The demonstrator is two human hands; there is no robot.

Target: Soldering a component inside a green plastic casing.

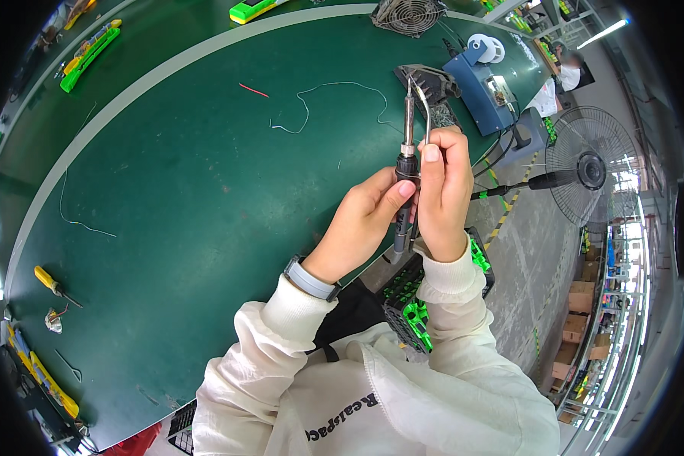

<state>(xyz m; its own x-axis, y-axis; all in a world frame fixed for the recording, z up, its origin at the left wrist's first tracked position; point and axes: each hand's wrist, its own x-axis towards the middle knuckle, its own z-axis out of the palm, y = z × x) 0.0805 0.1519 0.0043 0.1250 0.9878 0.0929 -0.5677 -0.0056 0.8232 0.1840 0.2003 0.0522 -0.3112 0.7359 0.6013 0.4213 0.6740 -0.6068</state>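
Observation:
A soldering iron (409,125) stands nearly upright over the table's right edge, its metal tip pointing away from me. My left hand (359,224) is closed around its dark handle, thumb on top. Close alongside the iron runs a slim bent metal tube (425,106), curving toward the iron's tip. The thumb and fingers of my right hand (444,190) pinch this tube. Both hands nearly touch, and their fingers hide part of the handle and the tube's lower end. Just beyond the tip sits a dark iron stand (429,82).
A blue machine with a white spool (494,50) stands at the far right. The green table (205,213) carries loose wires, a red wire piece (253,90) and a yellow-handled screwdriver (45,277). A fan (590,169) stands right; a black crate (403,292) with green parts lies below my wrists.

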